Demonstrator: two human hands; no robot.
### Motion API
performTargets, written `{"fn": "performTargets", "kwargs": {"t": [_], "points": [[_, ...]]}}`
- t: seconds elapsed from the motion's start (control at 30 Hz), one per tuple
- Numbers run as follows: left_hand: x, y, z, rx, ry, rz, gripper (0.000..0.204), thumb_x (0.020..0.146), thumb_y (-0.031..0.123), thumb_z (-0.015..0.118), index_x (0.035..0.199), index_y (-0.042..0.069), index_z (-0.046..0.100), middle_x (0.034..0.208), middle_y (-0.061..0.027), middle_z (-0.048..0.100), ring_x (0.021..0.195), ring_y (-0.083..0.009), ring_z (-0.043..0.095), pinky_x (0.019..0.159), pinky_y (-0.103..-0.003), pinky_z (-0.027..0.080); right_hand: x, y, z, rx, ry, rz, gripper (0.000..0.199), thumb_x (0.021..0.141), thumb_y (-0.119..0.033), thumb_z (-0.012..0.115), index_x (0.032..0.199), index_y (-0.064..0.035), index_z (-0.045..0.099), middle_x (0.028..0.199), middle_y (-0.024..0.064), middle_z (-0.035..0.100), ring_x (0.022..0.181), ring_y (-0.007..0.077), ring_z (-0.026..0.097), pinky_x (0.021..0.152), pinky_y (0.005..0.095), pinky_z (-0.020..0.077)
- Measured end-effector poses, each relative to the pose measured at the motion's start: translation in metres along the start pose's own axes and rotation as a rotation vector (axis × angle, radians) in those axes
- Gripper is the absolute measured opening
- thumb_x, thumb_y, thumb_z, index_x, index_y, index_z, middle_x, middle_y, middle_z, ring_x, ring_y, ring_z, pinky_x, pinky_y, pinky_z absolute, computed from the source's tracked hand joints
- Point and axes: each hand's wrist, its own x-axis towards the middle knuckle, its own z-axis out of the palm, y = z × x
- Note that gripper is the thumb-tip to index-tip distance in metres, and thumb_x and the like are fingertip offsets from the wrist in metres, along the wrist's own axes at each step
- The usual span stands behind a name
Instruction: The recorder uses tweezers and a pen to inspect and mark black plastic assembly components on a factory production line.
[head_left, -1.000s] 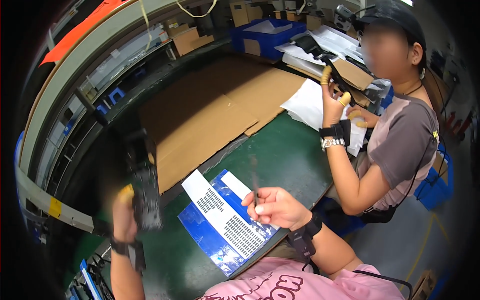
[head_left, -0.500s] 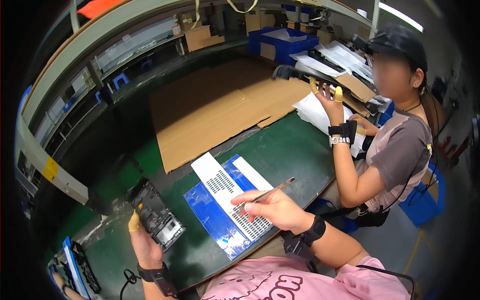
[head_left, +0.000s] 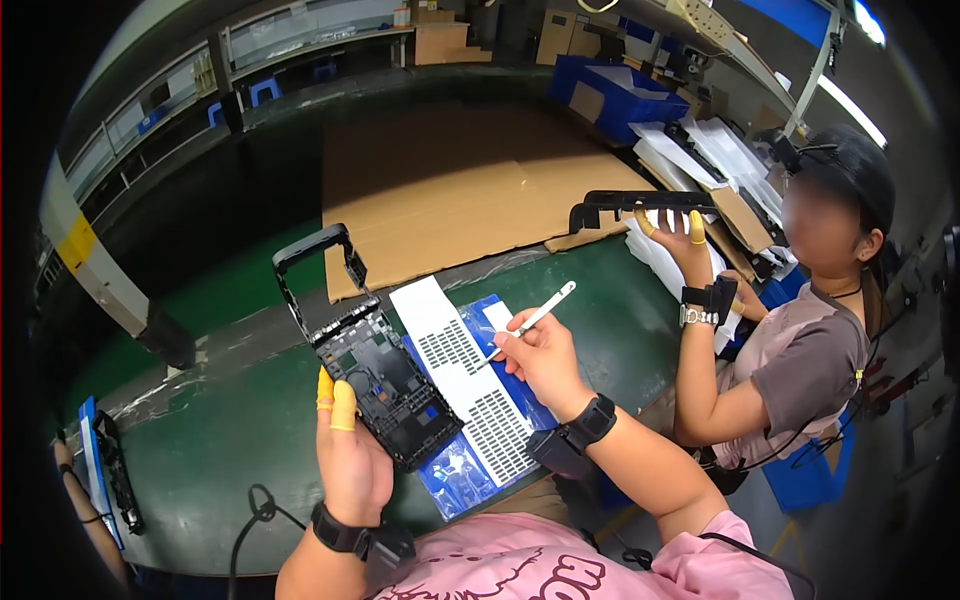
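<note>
My left hand (head_left: 357, 465), with yellow finger cots, grips a black plastic housing (head_left: 385, 370) by its near left edge. The housing is tilted, its ribbed inside facing up, and a looped handle frame juts from its far end. Between the thumb and fingers of my right hand (head_left: 552, 368) is a slim white pen-like tool (head_left: 550, 304). Its lower tip reaches a white sheet (head_left: 414, 302) bearing rows of small dark rectangular pieces; whether it touches them I cannot tell. Beneath the sheet is a blue plastic-wrapped pad (head_left: 455, 482), partly hidden by the housing.
A co-worker on the right holds a black handle-shaped part (head_left: 645, 200). Flat cardboard (head_left: 450, 200) covers the table's far side. Papers and black parts are piled near a blue bin (head_left: 610, 95). Another black part (head_left: 118, 475) lies at the left edge, beside another person's arm (head_left: 88, 510).
My left hand has brought the housing rightward, over the sheet's left side, and its handle frame shows now. My right hand has moved farther up the sheet, tool tip down. The view has shifted.
</note>
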Motion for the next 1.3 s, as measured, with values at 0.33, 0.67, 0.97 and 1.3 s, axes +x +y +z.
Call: {"fn": "performTargets", "kwargs": {"t": [0.33,0.67,0.97,1.3], "points": [[-0.006,0.018,0.003,-0.079,0.111,-0.107,0.039,0.092,0.021,0.042,0.127,0.005,0.035,0.117,-0.0054,0.047,0.106,-0.0159,0.045,0.094,-0.032,0.035,0.006,0.005,-0.009,0.097,-0.013,0.082,0.014,0.079,-0.004,0.061,0.087,-0.0026,0.049,0.064,0.0066,0.058,0.049,0.0065,0.052,0.039,0.0163,0.0343],[-0.005,0.024,0.003,-0.309,-0.006,-0.269,0.040,0.093,0.022,0.041,0.130,0.011,0.031,0.120,-0.0058,0.046,0.108,-0.0192,0.047,0.091,-0.037,0.041,-0.063,-0.064,0.069,0.130,-0.185,-0.174,0.020,0.076,0.001,0.060,0.089,0.0004,0.045,0.077,0.0143,0.057,0.073,0.0243,0.063,0.067,0.0319,0.0513],[-0.013,0.037,0.005,-0.328,-0.017,-0.262,0.044,0.093,0.021,0.040,0.134,0.013,0.025,0.121,-0.0083,0.045,0.106,-0.0204,0.050,0.088,-0.037,0.045,-0.077,-0.041,0.090,0.227,-0.194,-0.259,0.022,0.078,0.008,0.057,0.096,0.0029,0.045,0.085,0.0154,0.060,0.081,0.0200,0.062,0.074,0.0283,0.0499],[-0.016,0.041,0.002,-0.370,-0.012,-0.274,0.042,0.093,0.019,0.040,0.133,0.012,0.027,0.120,-0.0090,0.046,0.105,-0.0211,0.051,0.088,-0.036,0.046,-0.083,-0.044,0.105,0.072,-0.052,-0.192,0.023,0.073,-0.001,0.062,0.088,-0.0001,0.045,0.074,0.0107,0.050,0.063,0.0210,0.059,0.061,0.0261,0.0480]]}}
